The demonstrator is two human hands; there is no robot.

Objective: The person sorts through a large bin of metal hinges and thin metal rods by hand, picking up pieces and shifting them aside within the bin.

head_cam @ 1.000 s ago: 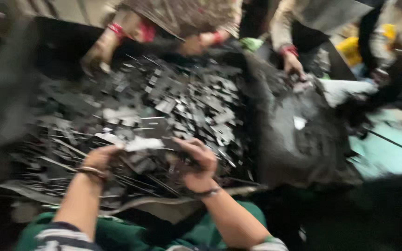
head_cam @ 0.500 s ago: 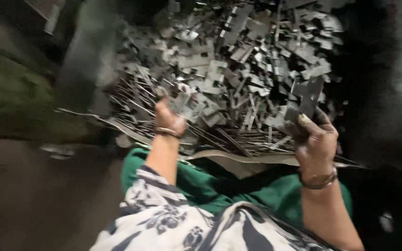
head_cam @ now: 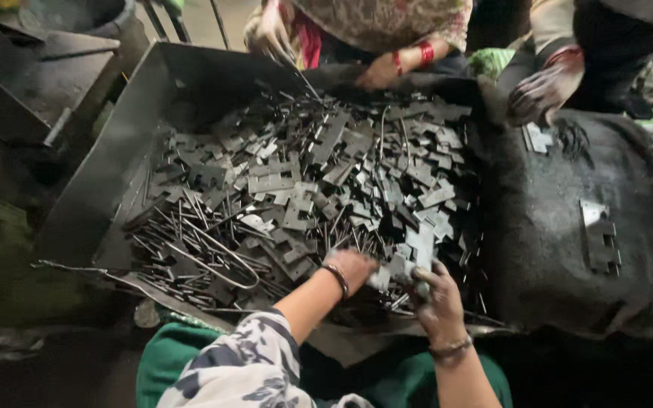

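My left hand (head_cam: 354, 266) rests in the near edge of a heap of flat grey metal stampings (head_cam: 319, 181) and thin metal pins (head_cam: 190, 242), fingers curled among the pieces. Beside it, my right hand (head_cam: 436, 291) is closed around a few flat metal pieces (head_cam: 410, 264). Both hands almost touch each other. The heap lies in a big grey metal tray (head_cam: 107, 166). A bangle sits on each of my wrists.
Other people's hands (head_cam: 383, 72) (head_cam: 542, 91) reach into the tray's far side. A dark cloth (head_cam: 568, 227) to the right carries a loose metal plate (head_cam: 600, 236). A dark bin (head_cam: 85, 15) stands at the far left.
The view has swung from my lap back up over the tray. My hands, spread apart half a second ago, have come together at the near edge of the heap.
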